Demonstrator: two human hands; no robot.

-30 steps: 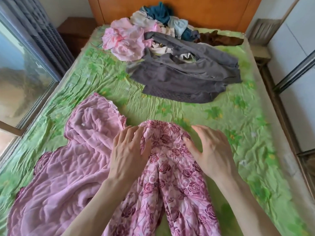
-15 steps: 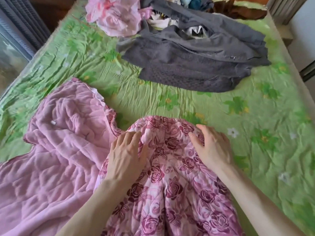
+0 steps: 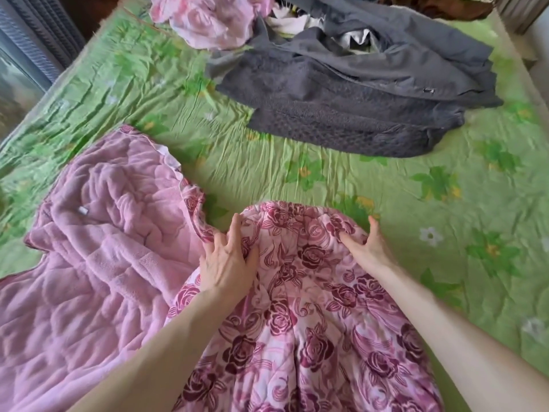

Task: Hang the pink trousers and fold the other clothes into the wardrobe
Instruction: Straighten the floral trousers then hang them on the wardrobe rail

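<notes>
The pink trousers (image 3: 297, 322), quilted with dark red roses, lie on the green bed sheet (image 3: 297, 173) with the waistband pointing away from me. My left hand (image 3: 228, 263) grips the waistband's left part, thumb dug into the fabric. At the right end of the waistband, my right hand (image 3: 367, 246) holds the cloth between thumb and fingers. A pink fleece-lined garment (image 3: 98, 248) lies spread to the left, touching the trousers. Grey clothes (image 3: 341, 93) lie in a heap farther back, with a pale pink floral garment (image 3: 208, 22) at the top.
White cloth (image 3: 353, 40) shows inside the grey heap, and brown fabric (image 3: 439, 7) lies at the bed's far right. A window with grey curtains (image 3: 32, 46) runs along the left side. Bare sheet stretches between the trousers and the grey heap and to the right.
My head has moved closer and tilted down. My hands have moved apart along the waistband, which now lies wider, and their fingers have gone from lying flat to gripping the fabric.
</notes>
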